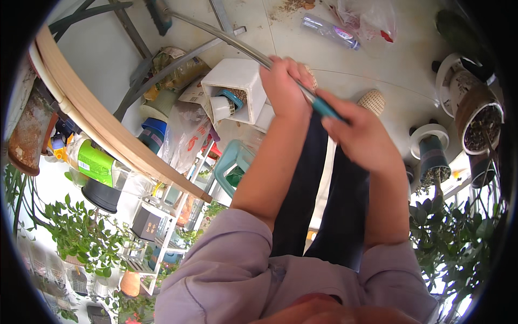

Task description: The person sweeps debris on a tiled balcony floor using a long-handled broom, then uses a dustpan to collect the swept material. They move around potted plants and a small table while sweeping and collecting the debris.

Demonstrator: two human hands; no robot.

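Observation:
Both my hands are on a broom's long metal handle (pixel 226 38), which slants across the view. My left hand (pixel 286 87) wraps around the metal shaft. Higher up, my right hand (pixel 356 129) grips the teal end sleeve (pixel 328 110); it is somewhat blurred. At the far upper left the dark teal broom head (pixel 160 18) is at the floor, partly cut off by the frame edge. Brown debris (pixel 293 8) lies on the pale tiles beyond my hands. Near it are a clear plastic bottle (pixel 330 31) on its side and a crumpled plastic bag (pixel 370 18).
A wooden tabletop edge (pixel 121 133) curves along the left, with metal legs (pixel 222 18) below. Beside my left arm stand a white square container (pixel 232 77) and a green plastic stool (pixel 222 170). Potted plants (pixel 481 129) on wheeled stands line the right.

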